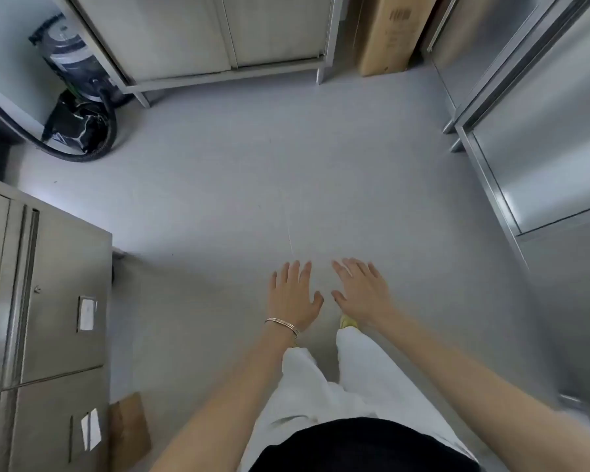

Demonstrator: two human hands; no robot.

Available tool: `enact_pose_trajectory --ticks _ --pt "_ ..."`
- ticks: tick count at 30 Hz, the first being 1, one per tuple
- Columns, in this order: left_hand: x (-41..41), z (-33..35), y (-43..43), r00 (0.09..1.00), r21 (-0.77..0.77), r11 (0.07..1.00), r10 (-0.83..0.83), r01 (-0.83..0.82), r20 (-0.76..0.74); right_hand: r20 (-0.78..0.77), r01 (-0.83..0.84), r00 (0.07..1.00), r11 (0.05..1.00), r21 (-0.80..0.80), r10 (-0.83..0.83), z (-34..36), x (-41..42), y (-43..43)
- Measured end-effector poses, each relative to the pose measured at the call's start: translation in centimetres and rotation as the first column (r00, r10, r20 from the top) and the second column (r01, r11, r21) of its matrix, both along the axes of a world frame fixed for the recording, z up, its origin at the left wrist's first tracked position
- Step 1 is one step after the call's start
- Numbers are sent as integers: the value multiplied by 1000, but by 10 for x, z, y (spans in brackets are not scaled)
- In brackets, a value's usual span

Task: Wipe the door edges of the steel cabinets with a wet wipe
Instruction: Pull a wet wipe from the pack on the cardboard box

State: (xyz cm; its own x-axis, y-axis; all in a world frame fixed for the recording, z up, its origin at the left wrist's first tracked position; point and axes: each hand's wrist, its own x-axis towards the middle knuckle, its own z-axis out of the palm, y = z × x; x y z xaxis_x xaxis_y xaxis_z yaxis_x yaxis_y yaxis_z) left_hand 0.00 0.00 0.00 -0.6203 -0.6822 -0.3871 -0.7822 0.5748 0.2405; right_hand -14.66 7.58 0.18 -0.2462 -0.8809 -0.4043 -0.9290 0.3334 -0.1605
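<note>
Steel cabinets ringed the grey floor. The far cabinet stood on short legs, matte, its two doors meeting at a narrow vertical seam. The right cabinet was shinier, with a bright framed door edge. The left cabinet looked duller and carried white labels. Between them, well apart from every door, the left hand and the right hand hovered palm down over the floor, fingers straight and spread, gripping nothing.

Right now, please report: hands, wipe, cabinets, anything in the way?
Left hand open, empty. Right hand open, empty. No wet wipe in view. Steel cabinets untouched; vacuum cleaner in far-left corner.
</note>
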Motion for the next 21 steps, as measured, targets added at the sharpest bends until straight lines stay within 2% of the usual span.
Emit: enact_pose_trajectory --ticks 9,21 --pt "-59 4 11 994 -20 996 -80 82 67 -17 101 995 995 -6 -102 3 -71 35" --pt "-242 39 25 986 -167 972 -167 166 5 -29 198 979 974 -109 -202 38 -252 56"
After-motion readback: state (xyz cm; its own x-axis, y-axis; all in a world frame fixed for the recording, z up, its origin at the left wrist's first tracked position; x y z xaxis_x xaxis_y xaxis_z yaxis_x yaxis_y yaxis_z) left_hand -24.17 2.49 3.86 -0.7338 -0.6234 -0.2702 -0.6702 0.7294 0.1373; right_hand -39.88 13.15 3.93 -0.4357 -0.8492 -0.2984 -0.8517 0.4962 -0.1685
